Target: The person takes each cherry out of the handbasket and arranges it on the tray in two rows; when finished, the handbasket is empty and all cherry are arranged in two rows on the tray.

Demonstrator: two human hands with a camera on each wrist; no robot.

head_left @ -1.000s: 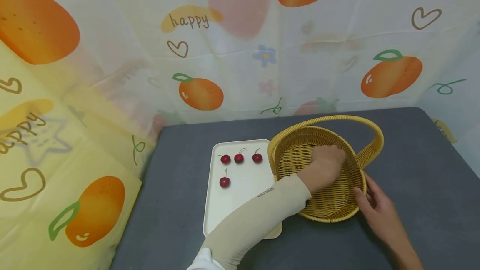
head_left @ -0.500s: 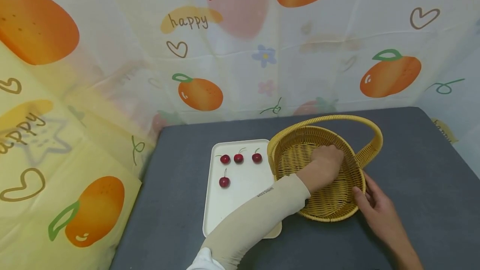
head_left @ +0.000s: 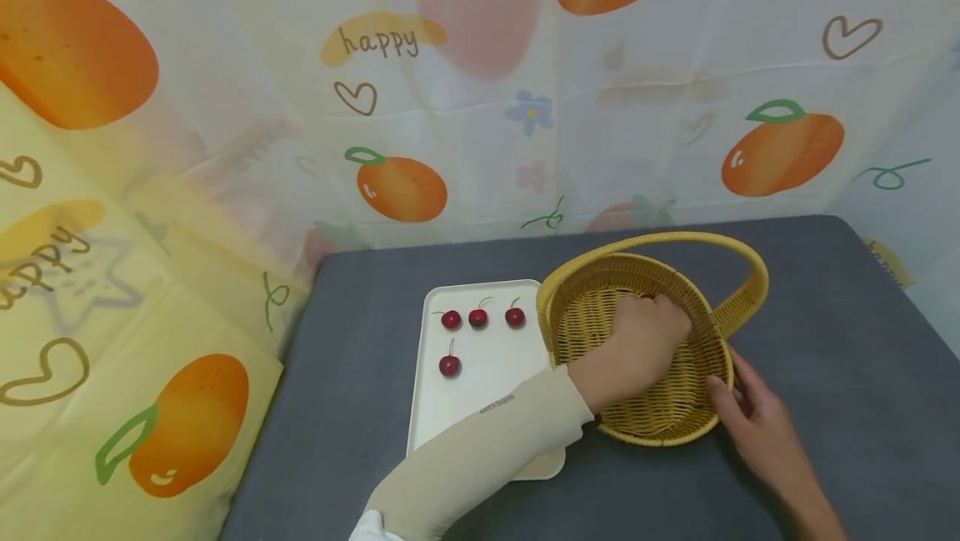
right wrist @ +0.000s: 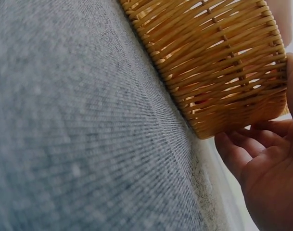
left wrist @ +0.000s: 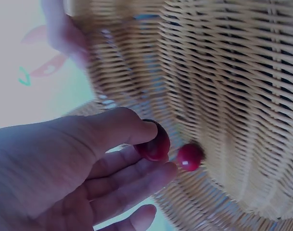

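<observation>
Inside the yellow wicker basket (head_left: 570, 324), my left hand (head_left: 648, 337) reaches down toward the far right wall. In the left wrist view its thumb and fingers pinch a dark red cherry (left wrist: 157, 144). A second cherry (left wrist: 190, 157) lies in the basket just beyond the fingertips. From the head view, both of these cherries are hidden by the hand. My right hand (head_left: 761, 420) grips the basket's near right side, thumb over the rim and fingers against the outer wall, as the right wrist view also shows.
A white tray (head_left: 480, 399) stands left of the basket, partly under my left forearm. Three cherries (head_left: 477, 318) form a row at its far end, with another cherry (head_left: 450, 366) below them. The basket's tall handle (head_left: 675, 237) arches over its far side. A grey cloth (head_left: 345, 408) covers the table.
My left hand and forearm have shifted slightly left and toward me within the basket. The right hand, basket and tray stay where they were.
</observation>
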